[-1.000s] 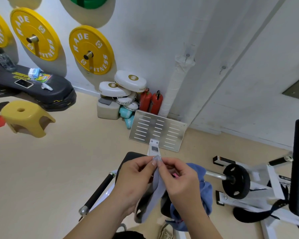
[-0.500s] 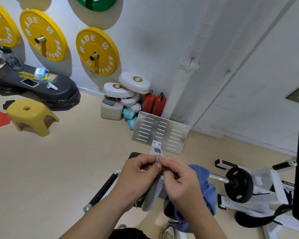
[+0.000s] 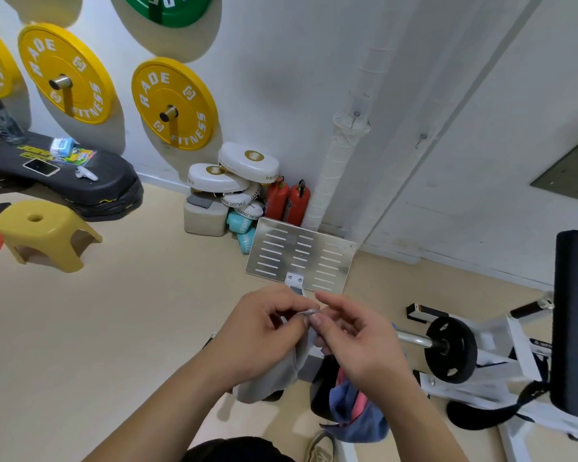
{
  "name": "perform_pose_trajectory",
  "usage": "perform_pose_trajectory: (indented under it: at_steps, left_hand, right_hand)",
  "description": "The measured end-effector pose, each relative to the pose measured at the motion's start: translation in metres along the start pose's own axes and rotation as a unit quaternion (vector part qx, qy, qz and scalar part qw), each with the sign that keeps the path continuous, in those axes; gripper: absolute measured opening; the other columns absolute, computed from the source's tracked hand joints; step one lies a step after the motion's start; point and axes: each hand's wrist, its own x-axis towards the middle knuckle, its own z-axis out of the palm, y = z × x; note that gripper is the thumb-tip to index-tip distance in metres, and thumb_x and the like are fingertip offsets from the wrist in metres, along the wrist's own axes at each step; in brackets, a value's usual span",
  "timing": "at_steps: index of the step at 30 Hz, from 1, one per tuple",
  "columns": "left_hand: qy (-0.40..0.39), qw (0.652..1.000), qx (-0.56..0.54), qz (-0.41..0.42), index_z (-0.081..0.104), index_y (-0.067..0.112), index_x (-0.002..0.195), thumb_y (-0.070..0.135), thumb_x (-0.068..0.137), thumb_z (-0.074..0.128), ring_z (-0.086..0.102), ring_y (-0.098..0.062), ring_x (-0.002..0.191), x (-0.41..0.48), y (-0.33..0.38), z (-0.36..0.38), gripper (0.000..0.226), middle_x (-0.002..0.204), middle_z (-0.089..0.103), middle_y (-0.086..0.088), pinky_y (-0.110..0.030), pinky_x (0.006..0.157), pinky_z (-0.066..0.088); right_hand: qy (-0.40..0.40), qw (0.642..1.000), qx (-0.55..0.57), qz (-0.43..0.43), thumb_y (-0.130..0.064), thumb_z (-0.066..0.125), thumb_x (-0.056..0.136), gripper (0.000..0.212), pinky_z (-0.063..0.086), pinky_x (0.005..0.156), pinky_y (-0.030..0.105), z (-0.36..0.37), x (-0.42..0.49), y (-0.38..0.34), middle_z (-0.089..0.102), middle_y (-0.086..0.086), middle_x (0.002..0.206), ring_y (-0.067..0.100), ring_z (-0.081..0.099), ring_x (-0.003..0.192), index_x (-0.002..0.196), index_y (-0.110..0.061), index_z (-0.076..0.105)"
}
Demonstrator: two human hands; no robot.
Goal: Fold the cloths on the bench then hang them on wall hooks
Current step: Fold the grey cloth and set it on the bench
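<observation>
Keep the left hand [image 3: 264, 331] pinched tight on the top corner of the grey cloth [image 3: 274, 375] hanging in front, bring the half-open right hand [image 3: 354, 341] back, match corners.

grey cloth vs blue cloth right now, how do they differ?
The grey cloth is pinched at its top edge by the left hand, with the right hand at the same corner; the blue cloth is in neither hand. The grey cloth hangs in a narrow drape; the blue cloth lies bunched lower down, with pink fabric showing in it. Both are soft, unfolded cloths, and neither is on a hook.
</observation>
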Motion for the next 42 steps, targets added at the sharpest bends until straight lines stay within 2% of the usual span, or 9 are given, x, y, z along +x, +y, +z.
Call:
perform_pose_trajectory:
  at_steps: [4, 9, 16, 20, 23, 27, 33, 38, 42]
  left_hand:
    - [-0.009, 1.000, -0.030, 0.000, 0.078, 0.036, 0.093, 0.003, 0.090, 0.070, 0.070, -0.009, 0.080, 0.003, 0.001, -0.001, 0.034, 0.087, 0.075, 0.006, -0.023, 0.074, 0.055]
    - [-0.062, 0.996, -0.054, -0.028, 0.062, 0.029, 0.093, 0.018, 0.090, 0.070, 0.054, -0.001, 0.067, 0.003, -0.010, 0.011, 0.014, 0.076, 0.060, 0.010, -0.016, 0.063, 0.047]
    - [-0.092, 0.986, 0.095, -0.098, 0.057, 0.022, 0.081, 0.018, 0.069, 0.056, 0.050, -0.008, 0.063, 0.018, -0.034, 0.008, 0.012, 0.072, 0.061, 0.002, -0.022, 0.059, 0.043]
    - [-0.178, 0.965, 0.153, -0.117, 0.053, 0.014, 0.075, 0.021, 0.072, 0.058, 0.044, -0.008, 0.061, 0.023, -0.046, 0.003, 0.009, 0.066, 0.051, 0.006, -0.023, 0.058, 0.038]
    - [-0.123, 0.976, 0.129, -0.126, 0.056, 0.018, 0.077, 0.020, 0.069, 0.063, 0.047, -0.006, 0.060, 0.028, -0.055, -0.002, 0.011, 0.066, 0.056, 0.011, -0.018, 0.056, 0.039]
    - [-0.110, 0.980, 0.115, -0.120, 0.056, 0.021, 0.075, 0.018, 0.071, 0.063, 0.048, -0.006, 0.060, 0.035, -0.066, -0.007, 0.008, 0.066, 0.058, 0.009, -0.019, 0.057, 0.039]
    - [-0.194, 0.966, 0.143, -0.096, 0.061, 0.033, 0.082, 0.018, 0.090, 0.056, 0.054, -0.001, 0.068, 0.023, -0.093, 0.013, 0.017, 0.077, 0.063, 0.010, -0.019, 0.067, 0.044]
    - [-0.158, 0.970, 0.142, -0.119, 0.063, 0.040, 0.093, 0.024, 0.094, 0.058, 0.066, 0.000, 0.083, 0.015, -0.112, 0.025, 0.016, 0.088, 0.071, 0.020, -0.019, 0.075, 0.052]
    - [-0.131, 0.975, 0.158, -0.087, 0.064, 0.042, 0.086, 0.026, 0.097, 0.060, 0.064, 0.002, 0.083, 0.026, -0.112, 0.033, 0.020, 0.086, 0.070, 0.022, -0.019, 0.073, 0.050]
  right_hand:
    - [-0.004, 0.997, -0.063, -0.046, -0.013, 0.075, 0.092, 0.018, 0.052, 0.069, 0.016, -0.008, -0.005, -0.012, 0.074, -0.016, 0.076, 0.002, 0.065, 0.072, 0.094, -0.029, 0.082]
    - [0.023, 0.973, -0.208, -0.093, -0.029, 0.075, 0.091, 0.011, 0.050, 0.083, 0.028, -0.010, -0.001, -0.009, 0.068, -0.015, 0.088, 0.006, 0.062, 0.092, 0.082, -0.035, 0.075]
    - [0.079, 0.991, -0.054, -0.099, -0.021, 0.060, 0.101, 0.015, 0.051, 0.071, 0.028, -0.021, -0.006, -0.017, 0.060, 0.011, 0.083, 0.029, 0.058, 0.083, 0.088, -0.013, 0.060]
    - [0.136, 0.981, -0.047, -0.133, -0.025, 0.060, 0.102, 0.011, 0.050, 0.071, 0.026, -0.033, -0.004, -0.021, 0.062, 0.001, 0.085, 0.016, 0.060, 0.080, 0.091, -0.023, 0.062]
    - [0.191, 0.973, -0.051, -0.115, -0.024, 0.059, 0.102, 0.013, 0.046, 0.071, 0.012, -0.043, 0.003, -0.012, 0.064, -0.008, 0.086, 0.000, 0.059, 0.079, 0.091, -0.030, 0.061]
    - [0.266, 0.962, -0.009, -0.053, -0.032, 0.058, 0.103, 0.013, 0.045, 0.069, 0.026, -0.058, 0.010, 0.002, 0.066, 0.000, 0.078, 0.007, 0.058, 0.073, 0.090, -0.030, 0.059]
    - [0.196, 0.979, 0.048, -0.031, -0.036, 0.056, 0.104, 0.015, 0.044, 0.072, 0.043, -0.071, 0.013, 0.000, 0.061, 0.027, 0.083, 0.023, 0.052, 0.075, 0.092, -0.028, 0.058]
    - [0.140, 0.978, 0.155, -0.014, -0.024, 0.053, 0.105, 0.013, 0.053, 0.065, 0.026, -0.089, 0.006, 0.005, 0.066, 0.003, 0.074, 0.012, 0.063, 0.070, 0.099, -0.013, 0.055]
    - [0.086, 0.975, 0.203, -0.005, -0.018, 0.052, 0.102, 0.013, 0.055, 0.060, 0.020, -0.100, 0.000, 0.009, 0.068, 0.002, 0.073, 0.010, 0.066, 0.067, 0.100, -0.006, 0.055]
